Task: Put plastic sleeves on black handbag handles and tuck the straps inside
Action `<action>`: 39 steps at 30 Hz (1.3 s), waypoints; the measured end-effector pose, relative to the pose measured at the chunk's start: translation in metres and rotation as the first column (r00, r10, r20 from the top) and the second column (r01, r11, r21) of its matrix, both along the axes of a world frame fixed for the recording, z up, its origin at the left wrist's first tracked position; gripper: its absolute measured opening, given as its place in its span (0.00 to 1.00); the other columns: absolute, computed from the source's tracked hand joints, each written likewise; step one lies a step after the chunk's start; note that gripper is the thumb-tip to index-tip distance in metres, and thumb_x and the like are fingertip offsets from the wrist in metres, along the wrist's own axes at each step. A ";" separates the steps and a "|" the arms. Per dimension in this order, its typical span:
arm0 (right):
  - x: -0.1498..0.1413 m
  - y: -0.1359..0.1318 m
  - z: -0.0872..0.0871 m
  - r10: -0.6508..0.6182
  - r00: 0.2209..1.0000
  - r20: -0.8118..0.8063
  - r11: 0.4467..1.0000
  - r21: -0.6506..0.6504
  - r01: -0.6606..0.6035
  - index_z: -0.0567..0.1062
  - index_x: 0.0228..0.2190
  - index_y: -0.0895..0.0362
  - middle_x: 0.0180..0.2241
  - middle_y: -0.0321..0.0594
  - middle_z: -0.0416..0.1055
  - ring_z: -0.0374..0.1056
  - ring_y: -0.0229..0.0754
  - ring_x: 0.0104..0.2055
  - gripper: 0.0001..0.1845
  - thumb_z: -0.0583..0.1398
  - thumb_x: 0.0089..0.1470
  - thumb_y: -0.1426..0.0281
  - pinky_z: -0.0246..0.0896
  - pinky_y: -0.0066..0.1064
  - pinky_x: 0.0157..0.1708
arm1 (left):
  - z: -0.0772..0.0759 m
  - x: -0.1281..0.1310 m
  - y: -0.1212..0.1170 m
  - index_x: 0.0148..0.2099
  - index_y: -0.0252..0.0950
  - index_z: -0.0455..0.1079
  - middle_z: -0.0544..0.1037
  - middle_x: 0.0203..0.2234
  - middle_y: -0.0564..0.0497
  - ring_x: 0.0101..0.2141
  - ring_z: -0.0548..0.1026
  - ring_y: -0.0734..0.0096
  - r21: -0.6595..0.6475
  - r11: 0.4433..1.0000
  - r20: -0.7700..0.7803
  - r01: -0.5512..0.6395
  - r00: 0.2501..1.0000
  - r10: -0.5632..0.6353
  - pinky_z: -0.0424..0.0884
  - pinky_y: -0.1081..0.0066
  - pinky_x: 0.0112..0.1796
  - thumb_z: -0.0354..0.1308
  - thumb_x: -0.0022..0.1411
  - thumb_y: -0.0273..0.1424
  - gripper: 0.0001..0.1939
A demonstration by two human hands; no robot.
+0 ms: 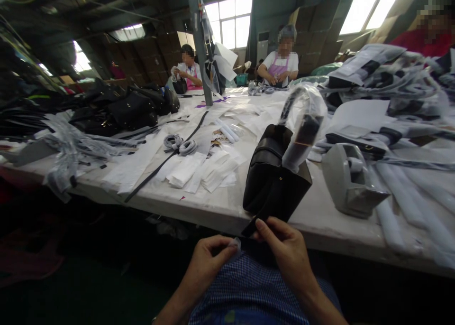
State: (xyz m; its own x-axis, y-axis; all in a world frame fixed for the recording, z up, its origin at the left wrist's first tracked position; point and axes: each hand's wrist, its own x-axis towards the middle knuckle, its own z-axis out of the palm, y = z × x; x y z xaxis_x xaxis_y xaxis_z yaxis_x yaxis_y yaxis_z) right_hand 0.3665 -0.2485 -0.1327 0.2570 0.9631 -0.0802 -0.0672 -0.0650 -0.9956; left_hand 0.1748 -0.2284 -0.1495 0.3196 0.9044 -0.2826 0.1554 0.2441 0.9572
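Observation:
Over my lap, near the table's front edge, my left hand (209,258) pinches a small piece of clear film (235,244). Close beside it, my right hand (287,251) grips a black strap (250,227) between thumb and fingers. The strap appears to run up to a black handbag (266,182), which stands tilted at the table edge just beyond my hands. Clear plastic wrapping (314,95) covers the bag's raised handle. Where the strap joins the bag is hard to make out.
A grey tape dispenser (336,187) stands right of the bag, before wrapped bags (369,73). White paper strips (192,171), a long black strap (156,171) and coiled straps (177,144) lie left. Black bags (131,106) are heaped farther left. Co-workers (279,66) sit across the table.

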 end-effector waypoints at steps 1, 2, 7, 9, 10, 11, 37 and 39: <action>-0.001 0.000 0.001 -0.002 1.000 -0.010 1.000 0.000 0.002 0.76 0.23 0.57 0.21 0.36 0.75 0.70 0.39 0.26 0.16 0.66 0.52 0.58 0.64 0.25 0.28 | 0.000 0.000 0.000 0.37 0.34 0.81 0.83 0.33 0.45 0.36 0.77 0.60 0.004 1.000 -0.002 -0.010 1.000 0.010 0.70 0.68 0.39 0.66 0.56 0.37 0.12; -0.003 0.000 0.002 -0.006 1.000 -0.019 1.000 0.000 0.006 0.75 0.23 0.57 0.20 0.36 0.74 0.70 0.39 0.25 0.16 0.66 0.51 0.58 0.64 0.25 0.28 | -0.001 0.001 0.000 0.37 0.34 0.81 0.83 0.34 0.45 0.37 0.78 0.59 0.008 1.000 -0.003 -0.020 1.000 0.020 0.71 0.67 0.40 0.66 0.55 0.37 0.11; -0.007 0.000 0.006 -0.028 1.000 -0.011 1.000 0.000 0.028 0.74 0.22 0.57 0.20 0.36 0.74 0.71 0.40 0.24 0.16 0.66 0.51 0.58 0.65 0.26 0.27 | -0.001 0.007 -0.001 0.37 0.36 0.82 0.84 0.35 0.45 0.40 0.79 0.55 0.087 0.993 -0.023 -0.076 0.997 0.078 0.72 0.65 0.43 0.66 0.55 0.37 0.10; -0.008 -0.001 0.006 -0.035 0.999 0.021 0.999 0.006 0.035 0.74 0.22 0.57 0.20 0.37 0.74 0.71 0.40 0.24 0.17 0.66 0.52 0.58 0.66 0.26 0.27 | 0.000 0.010 0.000 0.37 0.37 0.82 0.84 0.35 0.45 0.40 0.79 0.55 0.098 0.990 -0.025 -0.097 0.995 0.100 0.72 0.64 0.44 0.67 0.55 0.37 0.10; -0.008 -0.001 0.006 -0.038 0.999 0.032 0.999 0.008 0.037 0.74 0.22 0.57 0.20 0.37 0.74 0.71 0.41 0.24 0.17 0.65 0.52 0.58 0.66 0.27 0.27 | 0.000 0.010 0.000 0.37 0.37 0.82 0.84 0.36 0.45 0.40 0.79 0.54 0.086 0.991 -0.024 -0.103 0.994 0.105 0.72 0.64 0.44 0.67 0.55 0.37 0.10; -0.008 -0.001 0.005 -0.040 0.998 0.038 0.999 0.010 0.040 0.74 0.21 0.57 0.20 0.37 0.74 0.71 0.41 0.24 0.16 0.65 0.52 0.59 0.66 0.27 0.28 | 0.001 0.011 0.000 0.38 0.37 0.82 0.84 0.36 0.45 0.41 0.79 0.54 0.066 0.992 -0.021 -0.103 0.994 0.105 0.72 0.64 0.45 0.67 0.55 0.37 0.10; 0.002 0.003 -0.008 -0.049 0.980 0.193 0.999 0.006 0.049 0.75 0.23 0.57 0.20 0.33 0.66 0.63 0.38 0.23 0.18 0.66 0.50 0.55 0.58 0.27 0.23 | 0.000 0.026 -0.003 0.43 0.34 0.81 0.84 0.35 0.44 0.35 0.79 0.60 -0.114 0.987 0.176 -0.116 0.975 0.135 0.72 0.69 0.36 0.65 0.57 0.43 0.19; 0.004 0.003 -0.009 -0.053 0.965 0.257 0.997 0.070 0.036 0.77 0.25 0.57 0.26 0.39 0.73 0.69 0.43 0.30 0.17 0.64 0.52 0.56 0.65 0.29 0.31 | 0.002 0.035 0.000 0.43 0.34 0.81 0.84 0.33 0.45 0.34 0.79 0.60 -0.118 0.985 0.216 -0.128 0.965 0.151 0.72 0.69 0.36 0.65 0.57 0.43 0.19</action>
State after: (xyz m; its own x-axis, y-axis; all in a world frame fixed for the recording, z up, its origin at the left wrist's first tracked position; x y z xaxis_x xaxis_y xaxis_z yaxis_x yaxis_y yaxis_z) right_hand 0.3703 -0.2451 -0.1415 0.3035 0.9512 0.0556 0.1912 -0.0036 -0.9815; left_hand 0.2098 -0.2286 -0.1474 0.2580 0.9145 -0.3117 -0.1020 0.3466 0.9325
